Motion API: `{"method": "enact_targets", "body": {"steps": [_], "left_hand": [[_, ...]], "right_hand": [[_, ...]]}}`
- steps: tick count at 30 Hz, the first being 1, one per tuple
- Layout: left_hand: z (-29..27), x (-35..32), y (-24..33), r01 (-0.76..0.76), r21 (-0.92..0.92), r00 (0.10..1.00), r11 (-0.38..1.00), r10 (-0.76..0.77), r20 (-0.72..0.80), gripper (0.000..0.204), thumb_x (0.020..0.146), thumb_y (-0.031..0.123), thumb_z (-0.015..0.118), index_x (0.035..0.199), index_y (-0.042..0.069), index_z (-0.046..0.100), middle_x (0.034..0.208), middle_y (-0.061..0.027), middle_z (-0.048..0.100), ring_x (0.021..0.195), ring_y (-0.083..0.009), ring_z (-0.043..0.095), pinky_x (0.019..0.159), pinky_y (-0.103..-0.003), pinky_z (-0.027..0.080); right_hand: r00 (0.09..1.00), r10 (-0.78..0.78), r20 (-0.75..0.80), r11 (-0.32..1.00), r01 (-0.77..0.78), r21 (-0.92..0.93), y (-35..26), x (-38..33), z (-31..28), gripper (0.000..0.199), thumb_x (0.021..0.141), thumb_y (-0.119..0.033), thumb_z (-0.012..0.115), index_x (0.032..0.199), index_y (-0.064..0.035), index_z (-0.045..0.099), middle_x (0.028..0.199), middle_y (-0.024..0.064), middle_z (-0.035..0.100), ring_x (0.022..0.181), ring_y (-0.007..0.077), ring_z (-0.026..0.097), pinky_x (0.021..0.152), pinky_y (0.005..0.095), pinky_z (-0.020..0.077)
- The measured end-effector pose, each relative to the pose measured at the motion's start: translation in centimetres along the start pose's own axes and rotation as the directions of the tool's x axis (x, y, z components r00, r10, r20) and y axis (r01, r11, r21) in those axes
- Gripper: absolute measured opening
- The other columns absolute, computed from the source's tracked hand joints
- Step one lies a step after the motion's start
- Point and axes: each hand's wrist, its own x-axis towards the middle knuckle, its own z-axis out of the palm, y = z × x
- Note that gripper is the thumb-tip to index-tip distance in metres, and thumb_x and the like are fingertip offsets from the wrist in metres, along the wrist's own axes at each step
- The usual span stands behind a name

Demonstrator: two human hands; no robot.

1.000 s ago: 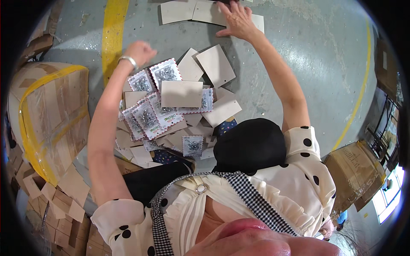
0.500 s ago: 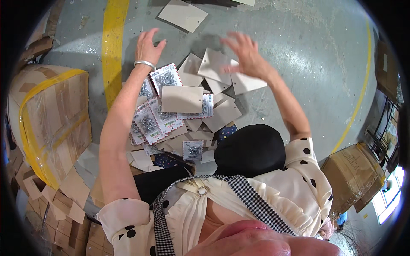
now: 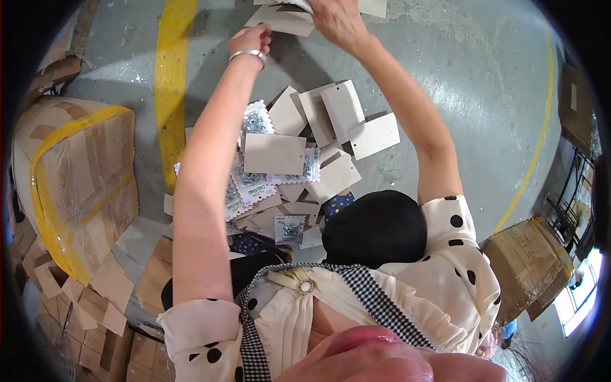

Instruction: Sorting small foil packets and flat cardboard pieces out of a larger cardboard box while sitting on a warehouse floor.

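Observation:
Both my arms reach forward past a loose pile on the floor. My left hand (image 3: pixel 251 44) is closed, its fingertips pinching the near left edge of a blank beige card (image 3: pixel 280 20). At the top edge of the view my right hand (image 3: pixel 338 22) is beside another card with a printed face (image 3: pixel 294 4); its fingertips are hidden or cut off. Below my hands lie blank cards with a small hole, among them one card (image 3: pixel 275 153) on top. Under it are printed cards (image 3: pixel 256 184) with silvery contents. A small silvery packet (image 3: pixel 289 230) lies nearest me.
A large taped carton (image 3: pixel 89 172) stands at the left beside a yellow floor line (image 3: pixel 170 95). Flattened cardboard pieces (image 3: pixel 105 299) are heaped at the lower left. Another carton (image 3: pixel 525 264) stands at the right. My knee (image 3: pixel 375 229) borders the pile.
Both hands have moved forward, away from the pile, to the cards at the top edge. My left hand has closed. One more blank card now lies on the pile's right side.

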Motion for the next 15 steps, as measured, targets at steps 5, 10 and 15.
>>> {"method": "enact_targets", "body": {"steps": [5,10,15], "left_hand": [[-9.3,-5.4,0.6,-0.001,0.216,0.97,0.976,-0.052,0.236,0.007,0.084,0.007,0.059,0.079,0.003,0.058,0.067,-0.0057,0.059,0.052,-0.0103,0.052,0.042,-0.022,0.036],[-17.7,-12.6,1.4,0.251,0.601,0.886,0.759,-0.431,0.174,0.014,0.087,0.014,0.06,0.075,0.009,0.056,0.068,-0.001,0.059,0.055,-0.0057,0.052,0.045,-0.019,0.036],[-18.6,-13.6,0.5,0.251,0.555,0.922,0.793,-0.37,0.113,0.014,0.084,0.013,0.063,0.074,0.007,0.056,0.067,-0.0036,0.06,0.049,-0.0061,0.051,0.04,-0.021,0.036]], "right_hand": [[0.979,-0.07,0.191,0.972,0.023,0.234,-6.7,-8.5,-4.0,0.046,0.071,-0.011,0.056,0.117,-0.0083,0.055,0.097,0.0054,0.057,0.088,0.0229,0.053,0.078,0.0399,0.0369],[0.729,-0.335,0.597,0.765,-0.16,0.624,-8.7,-8.4,-7.0,0.079,0.072,-0.055,0.069,0.13,-0.0062,0.047,0.137,0.0176,0.042,0.129,0.0337,0.036,0.106,0.0502,0.0277],[0.927,0.371,0.048,0.911,-0.374,0.173,4.2,-0.1,1.1,0.094,0.064,-0.048,0.08,0.135,-0.005,0.035,0.128,0.0248,0.044,0.12,0.0433,0.04,0.092,0.0602,0.0357]]}}
